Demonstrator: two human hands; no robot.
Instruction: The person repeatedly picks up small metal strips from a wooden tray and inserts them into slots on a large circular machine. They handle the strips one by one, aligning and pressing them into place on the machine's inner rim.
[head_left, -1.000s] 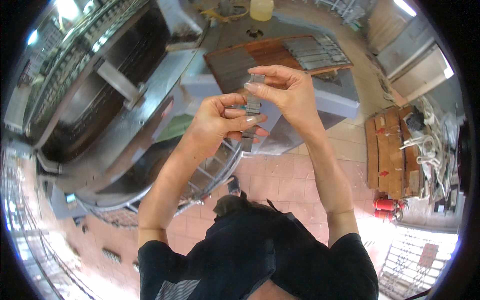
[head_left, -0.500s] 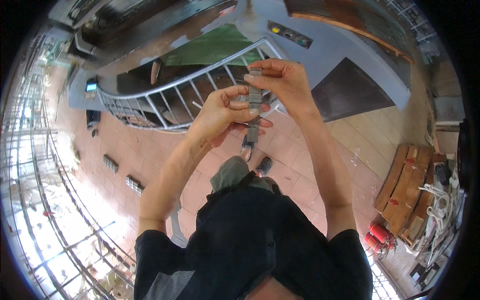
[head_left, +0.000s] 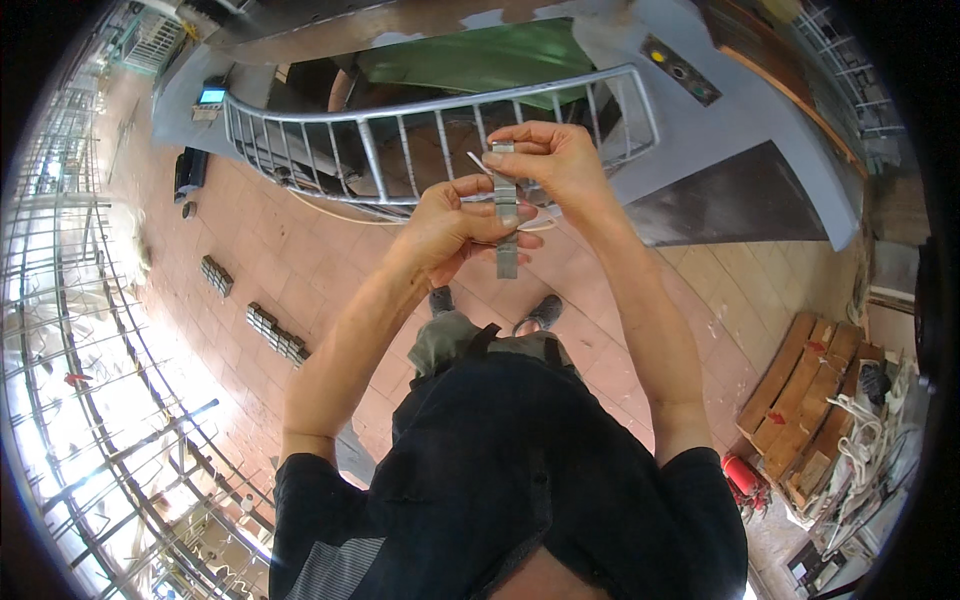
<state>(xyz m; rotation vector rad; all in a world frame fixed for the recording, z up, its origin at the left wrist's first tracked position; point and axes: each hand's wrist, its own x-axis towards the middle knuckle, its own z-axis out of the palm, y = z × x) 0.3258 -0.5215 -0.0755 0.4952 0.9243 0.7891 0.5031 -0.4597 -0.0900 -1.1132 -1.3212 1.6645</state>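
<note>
Hands: our left hand (head_left: 452, 228) and right hand (head_left: 568, 168) both pinch the grey segmented strip (head_left: 506, 190) | Place: strip between them, nearer than the railing (head_left: 372, 160) | Change: we've turned, leaving the wooden board (head_left: 785, 75) far right | Meaning: handling continues away from the board, grip unbroken

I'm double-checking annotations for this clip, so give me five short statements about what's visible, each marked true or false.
1. The left hand and the right hand both hold the grey segmented strip. True.
2. The right hand grips below the left hand. False: in the picture it is above, near the strip's top end.
3. A metal railing stands beyond the hands. True.
4. Grey blocks lie on the tiled floor to the person's left. True.
5. The red cylinder is at the upper left. False: the red cylinder is at the lower right.
</note>
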